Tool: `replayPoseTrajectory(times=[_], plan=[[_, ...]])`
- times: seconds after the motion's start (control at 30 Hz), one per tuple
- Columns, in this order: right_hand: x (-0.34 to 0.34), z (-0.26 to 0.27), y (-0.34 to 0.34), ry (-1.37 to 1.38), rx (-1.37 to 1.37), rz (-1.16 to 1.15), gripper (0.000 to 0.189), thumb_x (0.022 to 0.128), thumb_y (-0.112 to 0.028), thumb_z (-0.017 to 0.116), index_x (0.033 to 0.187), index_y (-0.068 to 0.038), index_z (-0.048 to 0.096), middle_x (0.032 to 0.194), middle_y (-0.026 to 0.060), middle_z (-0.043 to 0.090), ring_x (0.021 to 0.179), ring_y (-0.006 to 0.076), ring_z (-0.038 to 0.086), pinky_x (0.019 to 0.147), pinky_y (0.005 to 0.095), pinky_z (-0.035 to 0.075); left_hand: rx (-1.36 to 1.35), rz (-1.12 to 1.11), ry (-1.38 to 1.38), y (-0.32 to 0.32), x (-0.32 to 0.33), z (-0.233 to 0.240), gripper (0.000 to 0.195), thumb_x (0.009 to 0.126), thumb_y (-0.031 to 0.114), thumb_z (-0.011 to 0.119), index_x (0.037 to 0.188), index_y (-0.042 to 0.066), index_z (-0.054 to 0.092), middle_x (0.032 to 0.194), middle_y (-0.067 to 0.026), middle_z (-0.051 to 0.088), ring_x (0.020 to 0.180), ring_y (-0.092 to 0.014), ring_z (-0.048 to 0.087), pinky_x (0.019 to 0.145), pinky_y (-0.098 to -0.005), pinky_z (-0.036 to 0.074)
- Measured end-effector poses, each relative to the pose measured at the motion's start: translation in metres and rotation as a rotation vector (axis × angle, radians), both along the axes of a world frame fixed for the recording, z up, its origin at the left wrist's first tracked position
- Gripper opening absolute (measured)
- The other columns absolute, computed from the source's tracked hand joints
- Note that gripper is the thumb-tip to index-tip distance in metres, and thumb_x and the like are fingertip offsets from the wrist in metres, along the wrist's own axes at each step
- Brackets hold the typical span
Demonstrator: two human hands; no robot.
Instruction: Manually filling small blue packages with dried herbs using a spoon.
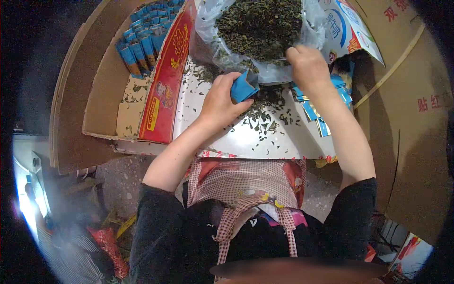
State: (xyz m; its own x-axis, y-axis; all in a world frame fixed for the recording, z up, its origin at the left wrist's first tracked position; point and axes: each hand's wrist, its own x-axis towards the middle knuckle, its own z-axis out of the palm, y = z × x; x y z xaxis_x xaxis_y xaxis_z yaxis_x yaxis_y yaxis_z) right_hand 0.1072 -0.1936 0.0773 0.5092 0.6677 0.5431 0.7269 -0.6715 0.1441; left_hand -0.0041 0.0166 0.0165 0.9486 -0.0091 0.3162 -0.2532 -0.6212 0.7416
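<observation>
My left hand [223, 101] grips a small blue foil packet [244, 87] by its sides, its mouth open and facing up to the right. Just above it is a clear plastic bag [209, 39] with its mouth spread, full of dark dried leaves [259, 30] that look like tea. At the bag's lower right rim is my right hand [310, 67], its fingers curled in and slightly blurred. A thin pale edge shows by its fingertips; I cannot tell whether it is something held. Under my right forearm lies a pile of flat blue packets [312, 110].
Loose leaves [262, 122] are strewn over the white tabletop [212, 138]. To the left, a cardboard box [106, 106] with a red printed side [165, 88] holds many upright blue packets [142, 49]. A printed carton [349, 28] and large cardboard sheets [415, 124] stand to the right.
</observation>
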Motion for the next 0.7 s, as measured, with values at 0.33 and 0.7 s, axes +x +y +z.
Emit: replayPoseTrajectory(times=[0.33,0.7], plan=[[0.015,-0.032,0.027,0.331,0.376,-0.131,0.014,0.077,-0.003,0.059,0.089,-0.001,0.065,0.078,0.0165,0.066,0.072,0.0301,0.065,0.065,0.0357,0.051,-0.072,0.006,0.059,0.0,0.002,-0.001,0.064,0.068,0.022,0.078,0.119,0.0,0.049,0.11,-0.0172,0.053,0.104,-0.031,0.054,0.09,-0.0364,0.044],[0.023,-0.031,0.041,0.916,0.854,-0.207,0.01,0.084,-0.005,0.062,0.091,0.001,0.066,0.077,0.0057,0.067,0.065,0.0126,0.064,0.06,0.0241,0.051,-0.135,-0.003,0.1,-0.002,0.003,-0.002,0.066,0.067,0.024,0.079,0.12,-0.002,0.048,0.112,-0.0181,0.054,0.106,-0.031,0.053,0.093,-0.0362,0.042]])
